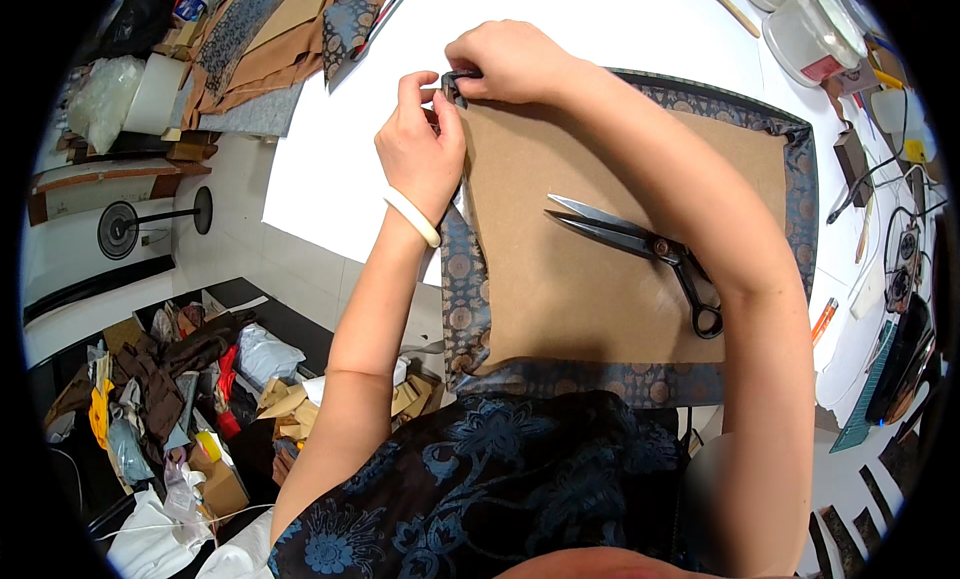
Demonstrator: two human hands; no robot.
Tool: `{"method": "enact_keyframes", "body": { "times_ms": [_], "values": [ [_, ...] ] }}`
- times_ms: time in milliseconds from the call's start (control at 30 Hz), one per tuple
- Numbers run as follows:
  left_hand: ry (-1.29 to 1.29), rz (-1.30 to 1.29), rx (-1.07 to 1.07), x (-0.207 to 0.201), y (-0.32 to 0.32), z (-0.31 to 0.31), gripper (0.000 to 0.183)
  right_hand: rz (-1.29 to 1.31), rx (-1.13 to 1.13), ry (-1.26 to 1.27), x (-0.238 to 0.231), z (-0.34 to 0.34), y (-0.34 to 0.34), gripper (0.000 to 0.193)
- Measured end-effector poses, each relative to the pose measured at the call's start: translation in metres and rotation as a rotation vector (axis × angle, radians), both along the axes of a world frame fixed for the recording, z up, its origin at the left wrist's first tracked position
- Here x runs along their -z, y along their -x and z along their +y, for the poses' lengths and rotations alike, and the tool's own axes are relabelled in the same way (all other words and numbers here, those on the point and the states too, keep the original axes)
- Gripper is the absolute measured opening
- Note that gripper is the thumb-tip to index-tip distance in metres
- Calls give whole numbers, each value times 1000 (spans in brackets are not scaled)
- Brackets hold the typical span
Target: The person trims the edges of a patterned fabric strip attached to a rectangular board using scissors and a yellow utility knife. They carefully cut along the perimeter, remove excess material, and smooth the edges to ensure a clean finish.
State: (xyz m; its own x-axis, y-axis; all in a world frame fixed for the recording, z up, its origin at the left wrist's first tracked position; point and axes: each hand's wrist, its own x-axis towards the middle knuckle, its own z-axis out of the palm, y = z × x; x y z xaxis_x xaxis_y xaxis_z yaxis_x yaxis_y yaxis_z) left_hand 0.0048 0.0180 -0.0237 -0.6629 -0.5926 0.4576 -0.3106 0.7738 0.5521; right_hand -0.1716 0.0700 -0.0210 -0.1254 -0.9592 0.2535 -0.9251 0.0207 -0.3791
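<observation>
A shallow tray-like panel lies before me, with a brown board (600, 309) in its middle and dark patterned fabric (466, 309) wrapped around its edges. At its far left corner my left hand (425, 144) pinches the fabric between thumb and fingers. My right hand (515, 61) reaches across the board and is closed on the folded fabric at that same corner; its fingertips are partly hidden. Black-handled scissors (640, 241) lie on the board with blades slightly apart, below my right forearm.
The panel rests on a white table (350, 159). Fabric and leather pieces (265, 49) are stacked at the far left. White tubs (815, 34), a brush (733, 7) and cables stand or lie to the right. Scraps fill a bin (180, 379) at lower left.
</observation>
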Motion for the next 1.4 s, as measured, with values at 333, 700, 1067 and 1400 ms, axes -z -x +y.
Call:
{"method": "enact_keyframes", "body": {
  "times_ms": [333,700,1067,1400],
  "values": [
    [-38,8,-36,1,1,0,17,-281,-83,-37,-1,11,21,22],
    [46,68,-16,6,4,-4,10,-161,93,2,9,3,2,25],
    [-341,55,17,0,-7,-3,30,96,102,107,10,5,-9,24],
    [-78,-200,132,-23,-64,47,74,-113,95,138,-16,45,11,31]
  ]
}}
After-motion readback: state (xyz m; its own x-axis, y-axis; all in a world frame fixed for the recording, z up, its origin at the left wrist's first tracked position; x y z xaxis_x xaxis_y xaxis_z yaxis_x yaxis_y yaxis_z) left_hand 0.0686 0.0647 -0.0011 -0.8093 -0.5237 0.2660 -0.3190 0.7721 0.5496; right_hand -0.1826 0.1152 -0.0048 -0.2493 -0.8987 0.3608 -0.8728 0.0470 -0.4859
